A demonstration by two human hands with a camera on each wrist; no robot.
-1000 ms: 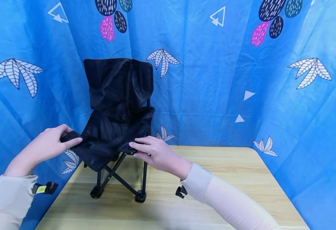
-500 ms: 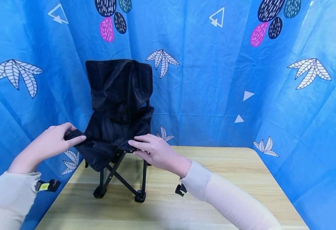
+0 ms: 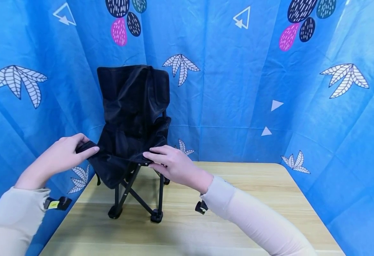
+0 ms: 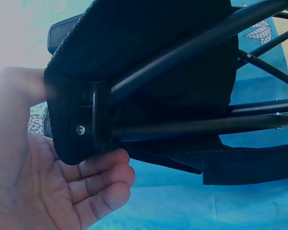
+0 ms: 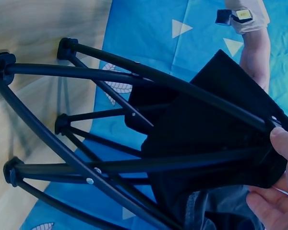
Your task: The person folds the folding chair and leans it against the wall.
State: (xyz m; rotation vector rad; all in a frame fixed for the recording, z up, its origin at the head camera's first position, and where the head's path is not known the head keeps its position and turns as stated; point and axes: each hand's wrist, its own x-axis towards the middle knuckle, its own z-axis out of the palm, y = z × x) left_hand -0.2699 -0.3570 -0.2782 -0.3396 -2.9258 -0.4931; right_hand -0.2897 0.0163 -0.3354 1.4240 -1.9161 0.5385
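Note:
A black folding camp chair stands on the wooden table, its fabric seat sagging between the front corners. My left hand grips the seat's front left corner, thumb on top and fingers behind the edge. In the left wrist view the fingers curl near a corner with a rivet and a plastic bracket. At the front right corner, my right hand pinches the fabric; the right wrist view has its thumb on the corner by the leg tube. Crossed legs end in black plastic feet.
The wooden table extends to the right of the chair. A blue patterned curtain hangs close behind and along both sides. A black strap hangs off the chair in the left wrist view.
My left hand has moved rightward and slightly up with the left seat corner. The chair has narrowed a little, its front left foot shifting right. My right hand has risen slightly.

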